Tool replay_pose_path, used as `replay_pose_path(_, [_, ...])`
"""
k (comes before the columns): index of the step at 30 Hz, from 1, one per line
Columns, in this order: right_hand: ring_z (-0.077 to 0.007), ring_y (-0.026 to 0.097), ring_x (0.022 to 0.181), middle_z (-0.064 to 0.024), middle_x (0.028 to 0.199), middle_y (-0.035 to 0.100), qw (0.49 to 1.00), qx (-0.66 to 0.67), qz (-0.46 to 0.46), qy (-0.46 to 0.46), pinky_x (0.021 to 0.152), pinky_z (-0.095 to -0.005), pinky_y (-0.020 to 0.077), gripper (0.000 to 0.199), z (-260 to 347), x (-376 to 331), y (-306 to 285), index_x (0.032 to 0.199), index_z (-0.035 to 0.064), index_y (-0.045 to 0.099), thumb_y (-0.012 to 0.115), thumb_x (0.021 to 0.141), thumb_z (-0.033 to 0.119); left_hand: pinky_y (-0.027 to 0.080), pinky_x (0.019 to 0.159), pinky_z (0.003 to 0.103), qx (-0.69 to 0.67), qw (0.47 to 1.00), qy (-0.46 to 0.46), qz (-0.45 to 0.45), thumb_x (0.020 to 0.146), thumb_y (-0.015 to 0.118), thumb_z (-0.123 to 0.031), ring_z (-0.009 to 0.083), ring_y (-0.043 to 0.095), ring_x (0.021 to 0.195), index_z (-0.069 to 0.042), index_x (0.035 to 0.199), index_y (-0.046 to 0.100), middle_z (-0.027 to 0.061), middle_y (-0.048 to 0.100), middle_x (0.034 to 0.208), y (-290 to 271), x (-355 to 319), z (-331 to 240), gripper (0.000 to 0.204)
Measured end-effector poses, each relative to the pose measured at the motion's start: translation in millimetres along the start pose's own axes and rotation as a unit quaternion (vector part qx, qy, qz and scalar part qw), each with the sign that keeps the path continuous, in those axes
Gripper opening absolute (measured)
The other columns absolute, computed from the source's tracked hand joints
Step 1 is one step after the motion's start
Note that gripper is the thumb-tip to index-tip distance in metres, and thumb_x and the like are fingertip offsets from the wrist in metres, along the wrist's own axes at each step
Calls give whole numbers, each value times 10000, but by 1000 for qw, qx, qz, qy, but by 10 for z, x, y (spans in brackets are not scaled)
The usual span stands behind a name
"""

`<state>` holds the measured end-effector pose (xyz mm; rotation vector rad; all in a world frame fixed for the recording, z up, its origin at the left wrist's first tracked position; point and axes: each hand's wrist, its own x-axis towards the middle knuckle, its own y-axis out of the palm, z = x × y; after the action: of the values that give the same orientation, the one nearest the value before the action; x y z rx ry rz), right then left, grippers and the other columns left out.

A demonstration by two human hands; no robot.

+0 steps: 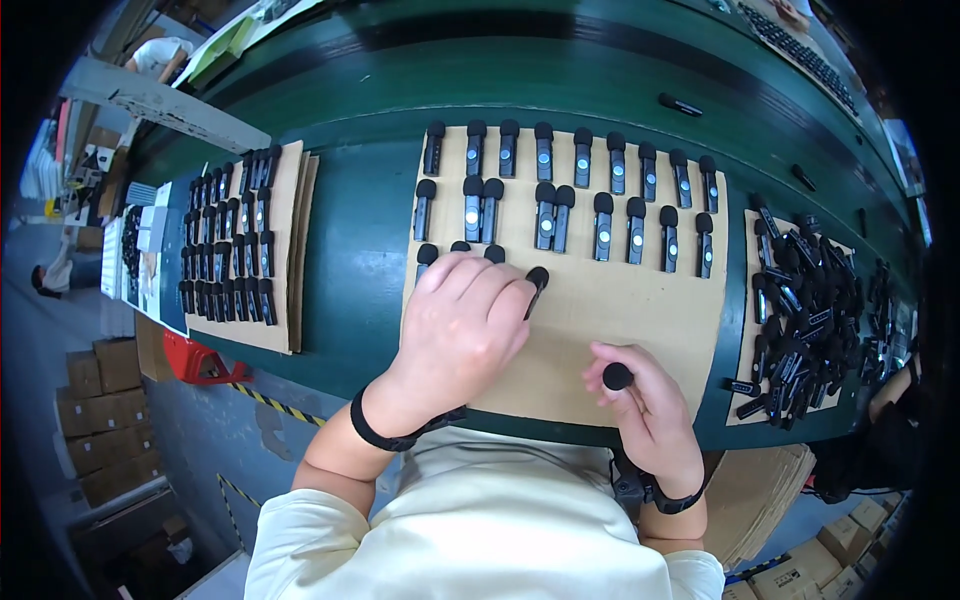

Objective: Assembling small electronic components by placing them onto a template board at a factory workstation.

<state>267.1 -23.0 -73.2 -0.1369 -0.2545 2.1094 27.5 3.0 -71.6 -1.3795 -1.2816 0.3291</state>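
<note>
Small black clip-on microphones with foam tops stand in rows on a cardboard sheet before me. My left hand is over the left part of the third row, its fingers closed on a black microphone at their right side. Behind its knuckles, the foam tops of several row microphones show, their bodies mostly covered by the hand. My right hand is above the sheet's near right corner, its fingers curled around another microphone, whose round foam top points up and hides the body.
To the right, a heap of loose microphones lies on cardboard. On the left, a cardboard stack carries more microphones in rows. The green table also has a few stray microphones at the back. A red stool stands below left.
</note>
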Motion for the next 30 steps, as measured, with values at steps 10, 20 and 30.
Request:
replay_pose_path(10, [-182, 654, 924, -122, 1062, 644, 998, 50, -42, 19, 828, -293, 511, 310, -15, -38, -38, 1222, -55, 556, 604, 928, 33, 417, 817, 372, 49, 995, 28, 84, 627, 781, -87, 234, 580, 902, -79, 956, 655, 39, 604, 995, 29, -156, -89, 352])
replay_pose_path(20, [-180, 658, 874, -115, 975, 660, 998, 23, -49, 27, 789, -279, 511, 294, -29, -20, -20, 1172, -45, 604, 641, 885, 3, 416, 791, 373, 48, 996, -7, 76, 647, 795, -112, 236, 574, 883, -87, 978, 650, 39, 597, 956, 144, -97, -55, 362])
replay_pose_path(30, [-176, 586, 691, -99, 884, 646, 989, -121, -52, -74, 596, -285, 455, 412, -2, 122, 43, 1180, -5, 624, 700, 777, -50, 458, 757, 369, -279, 951, -86, 107, 725, 803, -132, 262, 611, 857, -52, 1051, 649, 84, 641, 983, -84, -96, -94, 369])
